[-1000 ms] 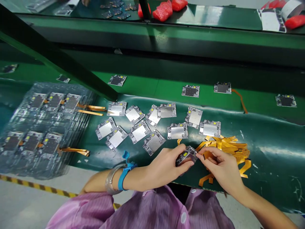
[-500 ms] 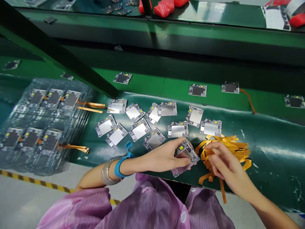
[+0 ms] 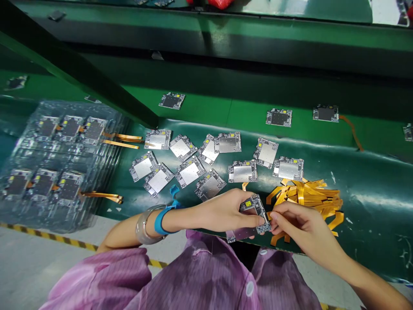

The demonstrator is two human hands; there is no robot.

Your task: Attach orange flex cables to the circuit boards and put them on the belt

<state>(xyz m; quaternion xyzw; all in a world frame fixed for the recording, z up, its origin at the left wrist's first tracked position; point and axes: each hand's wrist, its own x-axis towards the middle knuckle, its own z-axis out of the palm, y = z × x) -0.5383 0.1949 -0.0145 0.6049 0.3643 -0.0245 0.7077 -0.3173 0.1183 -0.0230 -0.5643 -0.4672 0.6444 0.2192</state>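
Circuit board (image 3: 256,206) in your left hand (image 3: 222,213), right hand (image 3: 300,221) at its edge

Your left hand pinches it between thumb and fingers above the near edge of the counter (image 3: 374,232); a second board (image 3: 239,234) shows beneath. Your right thumb and forefinger press together at its right edge, on what looks like a flex cable (image 3: 270,215), mostly hidden. The cable pile (image 3: 311,196) lies just to the right. Expect the circuit board to be light, stiff, fragile: hold its rims. The cable is probably limp and slick; pinch it flat.
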